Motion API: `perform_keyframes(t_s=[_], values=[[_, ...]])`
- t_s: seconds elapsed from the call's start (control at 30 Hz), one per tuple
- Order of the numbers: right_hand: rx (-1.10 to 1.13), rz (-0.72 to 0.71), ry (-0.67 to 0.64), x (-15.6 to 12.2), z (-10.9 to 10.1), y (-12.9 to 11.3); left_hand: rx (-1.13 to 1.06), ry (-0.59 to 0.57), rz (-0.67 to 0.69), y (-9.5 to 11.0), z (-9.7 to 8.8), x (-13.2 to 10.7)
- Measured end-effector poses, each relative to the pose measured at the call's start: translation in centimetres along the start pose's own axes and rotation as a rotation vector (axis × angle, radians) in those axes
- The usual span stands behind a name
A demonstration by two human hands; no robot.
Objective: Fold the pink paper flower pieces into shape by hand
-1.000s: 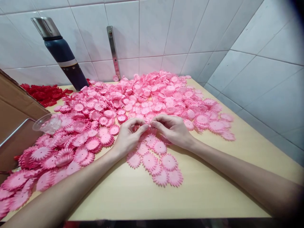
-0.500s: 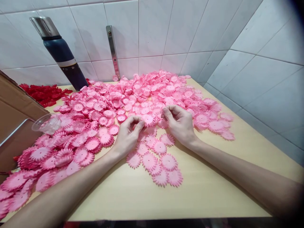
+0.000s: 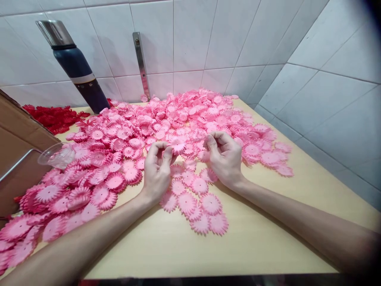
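My left hand (image 3: 158,169) is closed in a pinch at the edge of a pink petal disc (image 3: 178,146), which stands out to the right of the fingertips. My right hand (image 3: 225,159) is also pinched, a short way to the right; whatever its fingertips hold is too fine to make out. A faint thin line seems to run between the two hands. Below them a small group of flat pink petal discs (image 3: 187,203), with scalloped rims and tiny centre holes, lies on the table.
A large heap of pink petal discs (image 3: 208,107) covers the back and left of the table (image 3: 268,230). At the left are a clear plastic cup (image 3: 56,155), a cardboard box (image 3: 25,131), red petal pieces (image 3: 56,119) and a dark blue bottle (image 3: 79,75). Tiled walls (image 3: 193,35) rise behind and to the right.
My left hand has shifted slightly left and turned more upright, carrying the pink petal disc left with it. My right hand has barely moved and keeps its pinch.
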State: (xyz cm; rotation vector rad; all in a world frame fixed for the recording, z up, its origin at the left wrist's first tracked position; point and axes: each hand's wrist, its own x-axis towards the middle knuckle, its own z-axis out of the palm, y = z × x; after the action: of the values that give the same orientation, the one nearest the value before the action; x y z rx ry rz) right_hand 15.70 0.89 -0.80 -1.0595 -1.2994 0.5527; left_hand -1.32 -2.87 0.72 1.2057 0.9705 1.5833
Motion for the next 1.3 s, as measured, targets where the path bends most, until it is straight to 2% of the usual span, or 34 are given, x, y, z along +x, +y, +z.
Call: perform_keyframes(t_s=[0.1,0.17,0.27,0.37,0.47,0.53,0.63,0.73,0.83,1.0,1.17,1.3], values=[[-0.014,0.069,0.152,0.8,-0.7,0.6,-0.115,0.143,0.040,-0.4,-0.7,0.9],[0.001,0.054,0.114,1.0,-0.9,0.5,-0.084,0.196,0.003,-0.7,-1.1,1.4],[0.032,-0.092,-0.059,0.5,-0.8,-0.4,0.068,0.078,-0.031,-0.8,-1.1,1.5],[0.005,-0.282,-0.309,-0.2,-0.6,-1.2,0.232,-0.089,0.024,-0.5,-0.9,1.1],[-0.035,-0.387,-0.442,-0.5,-0.5,-1.3,0.341,-0.228,0.100,-0.2,-0.9,0.8],[-0.038,-0.352,-0.466,-0.4,-0.4,-1.1,0.373,-0.281,0.138,-0.1,-1.0,0.8],[-0.007,-0.174,-0.478,-0.3,-0.3,-0.9,0.374,-0.316,0.170,-0.1,-1.0,0.8],[0.045,-0.032,-0.465,-0.2,-0.3,-0.8,0.351,-0.283,0.142,-0.1,-0.9,0.8],[0.070,0.047,-0.428,0.0,-0.3,-0.8,0.355,-0.217,0.086,0.0,-0.8,0.8],[0.088,0.100,-0.474,0.1,-0.5,-0.9,0.380,-0.190,0.034,0.1,-0.8,0.8],[0.091,0.105,-0.572,0.0,-0.6,-1.2,0.429,-0.215,0.087,0.0,-0.8,0.9],[0.130,0.120,-0.542,0.0,-0.5,-1.0,0.417,-0.204,0.101,-0.1,-0.9,0.9]])
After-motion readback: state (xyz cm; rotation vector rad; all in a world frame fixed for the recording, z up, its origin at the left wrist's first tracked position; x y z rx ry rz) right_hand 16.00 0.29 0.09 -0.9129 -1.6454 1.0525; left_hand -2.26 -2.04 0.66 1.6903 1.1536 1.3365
